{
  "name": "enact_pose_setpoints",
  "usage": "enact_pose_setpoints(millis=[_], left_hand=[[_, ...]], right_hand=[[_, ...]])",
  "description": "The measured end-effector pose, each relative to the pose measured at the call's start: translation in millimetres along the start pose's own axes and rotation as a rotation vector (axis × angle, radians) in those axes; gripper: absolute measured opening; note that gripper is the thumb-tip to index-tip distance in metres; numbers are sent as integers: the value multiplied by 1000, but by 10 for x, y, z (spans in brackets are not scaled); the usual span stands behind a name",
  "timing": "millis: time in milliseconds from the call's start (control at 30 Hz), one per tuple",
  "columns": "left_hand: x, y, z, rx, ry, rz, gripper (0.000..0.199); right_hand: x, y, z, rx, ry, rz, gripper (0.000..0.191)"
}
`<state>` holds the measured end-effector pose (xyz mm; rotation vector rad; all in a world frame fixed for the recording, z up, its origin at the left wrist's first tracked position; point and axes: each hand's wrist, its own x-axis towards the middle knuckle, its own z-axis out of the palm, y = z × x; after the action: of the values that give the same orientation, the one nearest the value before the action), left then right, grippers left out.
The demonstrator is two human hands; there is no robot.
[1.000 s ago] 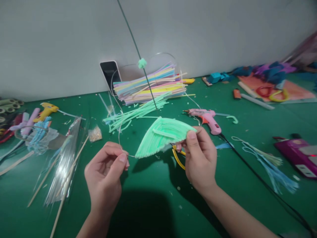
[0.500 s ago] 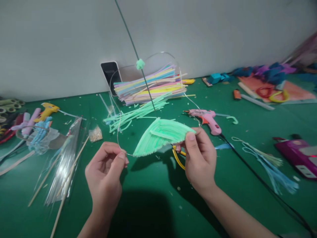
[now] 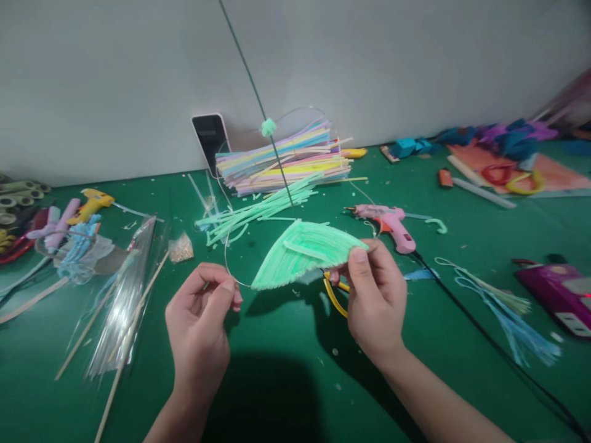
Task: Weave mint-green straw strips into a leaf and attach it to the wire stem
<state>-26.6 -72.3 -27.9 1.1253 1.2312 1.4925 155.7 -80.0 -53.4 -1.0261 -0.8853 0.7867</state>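
A fan-shaped piece of mint-green pipe cleaners hangs above the table, tilted, with a short green strip across its face. My right hand pinches its right corner between thumb and fingers. At the left corner, my left hand is closed on a thin wire that meets the piece there and loops up behind it. Beyond the piece rises a slanted dark green rod bearing a small fuzzy green knot. Whether the rod's lower end joins the piece is not clear.
Behind lie a bundle of coloured pipe cleaners, loose green ones and a leaning phone. A pink glue gun with a black cord is at right, a yellow glue gun and clear plastic sleeves at left.
The wire loop behind the piece has dropped a little lower. Both hands keep their grip, and the whole view has shifted slightly.
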Motion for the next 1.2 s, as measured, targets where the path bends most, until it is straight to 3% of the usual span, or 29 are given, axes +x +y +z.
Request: enact_pose_setpoints(millis=[400,633,867,1100,1200], left_hand=[[55,11,-15,-146,82,-58,10],[148,66,-31,-232,227,-81,10],[98,38,1,-236,98,-128,11],[19,29,18,-100,17,57,24],[20,-2,0,-40,5,28,21]], right_hand=[[24,27,-7,70,-1,13,14],[40,23,-30,66,31,28,17],[36,15,-32,51,32,44,18],[38,16,-26,57,33,41,18],[38,13,-27,66,33,51,18]])
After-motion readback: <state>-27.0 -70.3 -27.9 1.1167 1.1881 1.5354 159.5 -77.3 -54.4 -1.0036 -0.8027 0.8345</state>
